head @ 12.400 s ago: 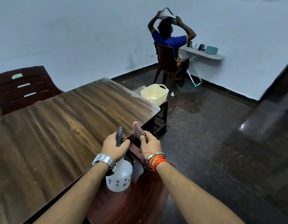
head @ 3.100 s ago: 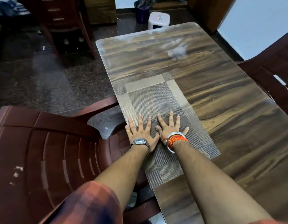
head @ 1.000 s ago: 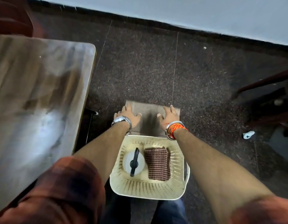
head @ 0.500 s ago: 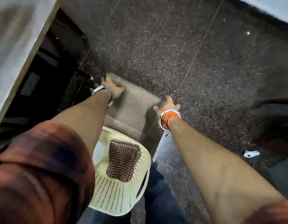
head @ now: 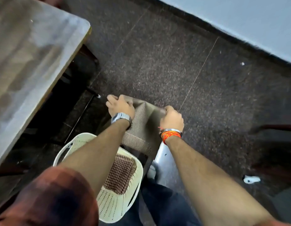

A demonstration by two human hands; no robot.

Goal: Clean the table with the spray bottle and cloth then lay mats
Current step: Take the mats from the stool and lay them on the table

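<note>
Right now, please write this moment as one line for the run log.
left hand: grips mat | right hand: grips mat | mat: buckled between hands, beyond basket | cloth: in basket

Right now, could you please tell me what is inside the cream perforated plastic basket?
A brown checked cloth lies in the cream perforated plastic basket. The person's left forearm covers part of its inside, so anything there cannot be seen.
</note>
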